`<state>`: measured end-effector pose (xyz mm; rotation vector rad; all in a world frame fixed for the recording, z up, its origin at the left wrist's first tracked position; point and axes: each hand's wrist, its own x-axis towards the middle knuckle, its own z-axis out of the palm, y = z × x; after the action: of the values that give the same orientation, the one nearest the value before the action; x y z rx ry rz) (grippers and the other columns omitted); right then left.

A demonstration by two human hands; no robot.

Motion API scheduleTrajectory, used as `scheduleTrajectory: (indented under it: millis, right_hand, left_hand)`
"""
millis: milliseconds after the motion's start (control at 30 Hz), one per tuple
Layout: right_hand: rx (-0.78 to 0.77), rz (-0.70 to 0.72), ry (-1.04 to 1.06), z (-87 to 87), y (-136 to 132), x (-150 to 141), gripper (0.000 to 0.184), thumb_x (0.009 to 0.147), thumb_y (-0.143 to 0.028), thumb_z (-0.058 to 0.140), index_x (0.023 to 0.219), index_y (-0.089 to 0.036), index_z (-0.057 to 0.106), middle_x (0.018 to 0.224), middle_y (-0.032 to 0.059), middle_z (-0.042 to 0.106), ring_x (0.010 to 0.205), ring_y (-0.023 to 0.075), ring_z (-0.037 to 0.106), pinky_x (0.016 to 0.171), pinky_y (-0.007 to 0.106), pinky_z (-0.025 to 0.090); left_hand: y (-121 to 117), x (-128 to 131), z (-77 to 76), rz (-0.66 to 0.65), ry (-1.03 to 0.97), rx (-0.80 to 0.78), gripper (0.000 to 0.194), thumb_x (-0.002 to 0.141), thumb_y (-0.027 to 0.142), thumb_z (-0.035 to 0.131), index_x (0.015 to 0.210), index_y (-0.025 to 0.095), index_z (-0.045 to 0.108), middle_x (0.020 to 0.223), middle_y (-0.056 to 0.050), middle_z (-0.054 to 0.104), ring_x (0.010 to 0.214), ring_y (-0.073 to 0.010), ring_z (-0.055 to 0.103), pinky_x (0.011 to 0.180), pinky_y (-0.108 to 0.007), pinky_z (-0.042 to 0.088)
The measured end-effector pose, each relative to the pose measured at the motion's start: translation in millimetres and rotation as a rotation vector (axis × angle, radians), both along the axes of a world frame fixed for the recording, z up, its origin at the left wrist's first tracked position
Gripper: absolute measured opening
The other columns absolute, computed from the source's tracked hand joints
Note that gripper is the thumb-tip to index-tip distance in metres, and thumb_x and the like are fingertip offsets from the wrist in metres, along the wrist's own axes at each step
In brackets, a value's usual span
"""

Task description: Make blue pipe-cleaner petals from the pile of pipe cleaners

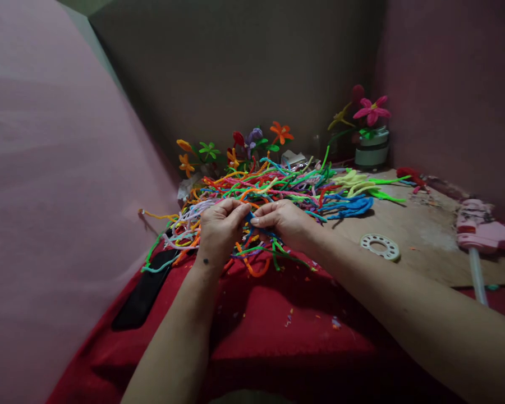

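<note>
Between my two hands is a blue pipe cleaner (249, 216), pinched from both sides. My left hand (223, 227) grips it with thumb and forefinger, the other fingers curled in. Close by on the right, my right hand (284, 221) has its fingertips pressed together on the same blue piece. Much of it is hidden by the fingers. Behind and beneath the hands spreads a big tangled pile of colourful pipe cleaners (256, 188). Bent blue pipe cleaners (353, 206) stick out of the pile on the right.
A black phone (141, 297) lies on the red cloth (273, 325). To the right, a white ring with holes (380, 247) and a pink glue gun (482, 230) rest on or beside a board (429, 241). Pipe-cleaner flowers (281, 133) and a pale pot (371, 150) stand behind.
</note>
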<state>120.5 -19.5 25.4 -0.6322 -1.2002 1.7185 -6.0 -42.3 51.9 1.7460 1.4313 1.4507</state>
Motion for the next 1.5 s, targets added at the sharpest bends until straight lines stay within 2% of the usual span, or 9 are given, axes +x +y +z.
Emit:
scheduleTrajectory:
  millis: [100,233,333,700,933,1100,1267,1400,1500]
  right_hand:
    - [0.016,-0.056,-0.009,1.9,-1.9,-0.5,0.009,0.056,-0.012,0.062,0.052,-0.013,0.054,0.041,-0.0032,0.05,0.035,0.0072,0.043,0.038,0.021,0.035]
    - [0.086,-0.12,-0.024,1.2,-2.6,-1.1,0.008,0.059,-0.013,0.059,0.054,-0.013,0.054,0.042,-0.0036,0.048,0.036,0.0067,0.041,0.039,0.021,0.033]
    - [0.14,-0.154,-0.063,-0.5,-1.6,-1.2,0.008,0.062,-0.013,0.056,0.054,-0.013,0.054,0.043,-0.0032,0.048,0.037,0.0068,0.041,0.04,0.021,0.033]
    - [0.361,-0.436,-0.33,-3.2,0.6,-6.1,0.007,0.064,-0.017,0.049,0.061,-0.015,0.055,0.053,-0.0028,0.052,0.046,0.0075,0.047,0.046,0.02,0.038]
    - [0.4,-0.416,-0.382,-4.4,0.4,-5.6,0.01,0.067,-0.02,0.049,0.063,-0.015,0.056,0.053,-0.0018,0.053,0.045,0.0089,0.048,0.044,0.021,0.037]
    - [0.593,-0.586,-0.564,-5.0,-2.9,-5.4,0.011,0.068,-0.016,0.048,0.059,-0.016,0.054,0.053,-0.0014,0.053,0.051,0.0094,0.047,0.051,0.021,0.035]
    - [0.764,-0.67,-0.748,-6.4,-4.7,-5.0,0.011,0.073,-0.017,0.046,0.064,-0.017,0.053,0.058,0.0011,0.054,0.053,0.0111,0.046,0.054,0.024,0.032]
    - [0.841,-0.7,-0.814,-8.4,-5.0,-5.5,0.01,0.076,-0.017,0.044,0.072,-0.017,0.052,0.06,0.0021,0.054,0.055,0.0127,0.048,0.056,0.025,0.033]
    - [0.764,-0.612,-0.691,-7.9,-5.3,-5.7,0.009,0.077,-0.017,0.043,0.071,-0.018,0.05,0.058,0.0009,0.054,0.052,0.0122,0.052,0.053,0.024,0.036]
  left_hand:
    - [2.6,0.4,-3.2,-0.002,-0.028,0.035,0.019,0.072,0.027,0.061,0.058,0.014,0.056,0.041,0.007,0.04,0.034,-0.0031,0.034,0.032,-0.016,0.025]
    - [6.1,-8.2,-3.3,-0.275,-0.205,-0.199,0.019,0.075,0.034,0.06,0.071,0.015,0.056,0.042,0.007,0.043,0.031,-0.0048,0.036,0.031,-0.017,0.026]
    - [7.9,-13.7,-3.4,-0.353,-0.24,-0.267,0.018,0.072,0.032,0.063,0.073,0.015,0.057,0.044,0.006,0.047,0.033,-0.0049,0.039,0.032,-0.016,0.028]
    - [4.8,-8.3,-3.1,-0.331,-0.213,-0.24,0.018,0.073,0.027,0.062,0.065,0.015,0.052,0.044,0.006,0.047,0.033,-0.0055,0.04,0.032,-0.017,0.031]
    - [5.3,-5.5,-4.5,-0.254,-0.159,-0.269,0.021,0.075,0.031,0.059,0.063,0.016,0.049,0.037,0.006,0.046,0.03,-0.0057,0.036,0.03,-0.017,0.027]
    - [1.2,3.1,-1.9,-0.113,-0.052,-0.245,0.021,0.075,0.027,0.056,0.059,0.017,0.048,0.035,0.006,0.045,0.027,-0.0053,0.036,0.029,-0.016,0.025]
    - [-1.6,6.6,1.9,-0.087,-0.02,-0.26,0.02,0.074,0.019,0.055,0.057,0.018,0.045,0.036,0.007,0.046,0.026,-0.0055,0.038,0.029,-0.016,0.029]
    - [0.1,3.9,0.8,-0.107,-0.009,-0.242,0.02,0.074,0.02,0.055,0.057,0.018,0.046,0.035,0.007,0.046,0.026,-0.0057,0.038,0.028,-0.016,0.029]
    - [2.6,1.1,-1.0,-0.101,-0.02,-0.218,0.02,0.074,0.022,0.056,0.057,0.018,0.046,0.034,0.007,0.045,0.025,-0.0061,0.038,0.027,-0.016,0.028]
